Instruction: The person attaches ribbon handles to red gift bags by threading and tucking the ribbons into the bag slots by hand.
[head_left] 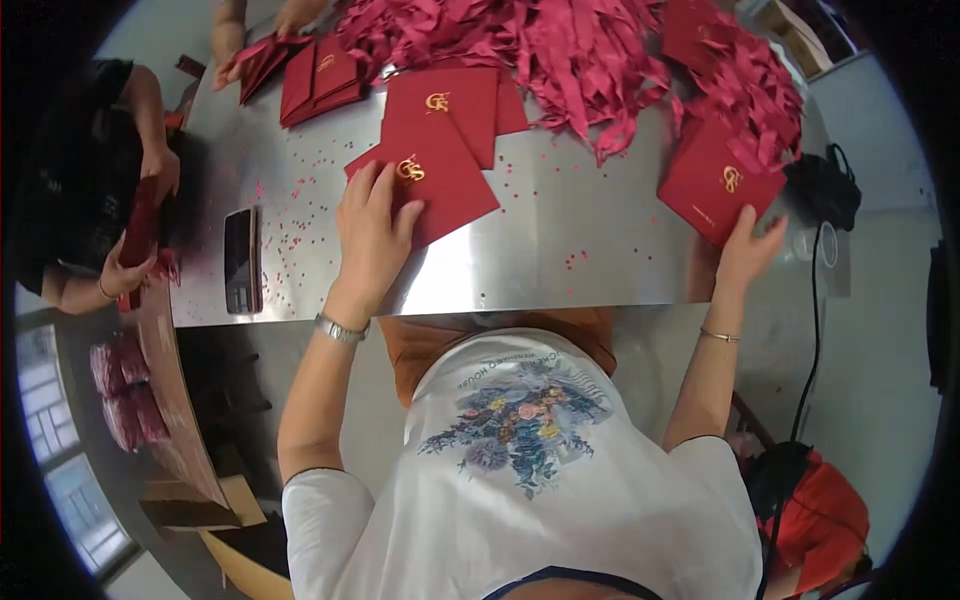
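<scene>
My left hand (372, 225) lies with spread fingers on a flat red paper bag (450, 200) bearing a gold emblem. That bag overlaps others in a loose pile (415, 95) on the metal table. At the right, my right hand (742, 248) has its thumb over the lower edge of another red bag (705, 195); one finger points outward, and the rest are partly hidden. Crimson ribbons (755, 105) spill over the upper part of this bag. My left wrist wears a watch (342, 328), my right a thin bracelet (720, 336).
A large heap of ribbons (590, 70) covers the far side. A phone (240, 260) and red confetti lie left on the metal table (560, 290). Red bags (322, 85) sit far left near another person's hands. A person in black (85, 190) works at left; a dark cable (817, 330) hangs right.
</scene>
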